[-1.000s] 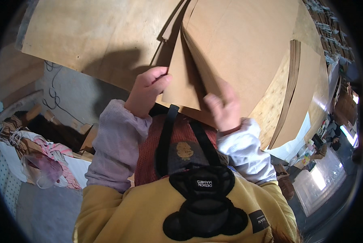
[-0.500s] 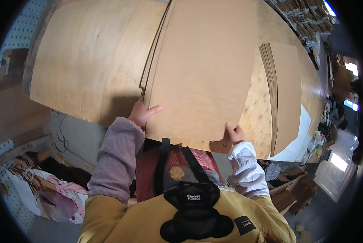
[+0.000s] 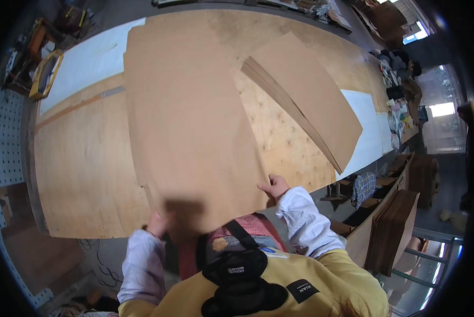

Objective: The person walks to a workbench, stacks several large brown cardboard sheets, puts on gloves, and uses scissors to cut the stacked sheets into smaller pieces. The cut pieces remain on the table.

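Note:
A long stack of brown paper sheets (image 3: 194, 105) lies lengthwise on the wooden table, its near end reaching past the front edge. My left hand (image 3: 157, 224) is closed on the near left corner, fingers partly hidden. At the near right corner my right hand (image 3: 276, 186) pinches the paper, thumb on top. The near end bows slightly between them, and a dark shadow falls on it by my left hand. To the right, apart from my hands, a second pile of brown sheets (image 3: 316, 100) lies aslant, its layered left edge showing.
Bare plywood of the table (image 3: 83, 169) shows at left. White sheets (image 3: 361, 127) lie beneath the right pile. A yellow-framed object (image 3: 45, 74) sits at the far left corner. Brown boards (image 3: 390, 232) stand upright at the lower right, near a checked cloth (image 3: 364, 188).
My view has turned, showing more of the table's far side. My left hand has gone from the stack's left side to its near left corner. The near end now extends farther over the table edge.

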`<state>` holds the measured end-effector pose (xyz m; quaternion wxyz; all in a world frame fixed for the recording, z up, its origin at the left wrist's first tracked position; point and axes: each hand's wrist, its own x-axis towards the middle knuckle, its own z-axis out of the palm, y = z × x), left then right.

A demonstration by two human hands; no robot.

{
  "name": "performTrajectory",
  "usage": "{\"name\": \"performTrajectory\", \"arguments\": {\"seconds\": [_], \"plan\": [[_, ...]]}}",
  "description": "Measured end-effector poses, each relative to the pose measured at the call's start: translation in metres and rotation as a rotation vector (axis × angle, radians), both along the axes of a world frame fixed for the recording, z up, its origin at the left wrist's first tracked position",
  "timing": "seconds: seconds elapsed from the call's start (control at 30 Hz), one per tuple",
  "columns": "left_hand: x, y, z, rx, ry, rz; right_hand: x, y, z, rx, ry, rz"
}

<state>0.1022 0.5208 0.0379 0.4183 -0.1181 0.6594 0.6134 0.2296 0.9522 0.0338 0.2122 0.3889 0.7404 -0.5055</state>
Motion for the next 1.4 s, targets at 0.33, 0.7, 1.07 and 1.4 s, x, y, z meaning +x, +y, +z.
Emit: {"name": "performTrajectory", "arguments": {"seconds": [0.33, 0.7, 1.07, 1.4], "plan": [[-0.020, 0.131, 0.057, -0.125, 0.268, 0.407, -0.117, 0.030, 0.046, 0.547, 0.296, 0.040], [0.072, 0.444, 0.168, 0.217, 0.546, 0.294, -0.063, 0.314, 0.221, 0.820, 0.811, 0.137], [0.111, 0.651, 0.160, 0.169, 0.683, 0.026, -0.008, 0.516, 0.260, 1.021, 0.756, 0.067], [0.165, 0.715, -0.017, -0.002, 0.513, -0.125, -0.044, 0.637, 0.039, 1.218, 0.191, 0.472]]}}
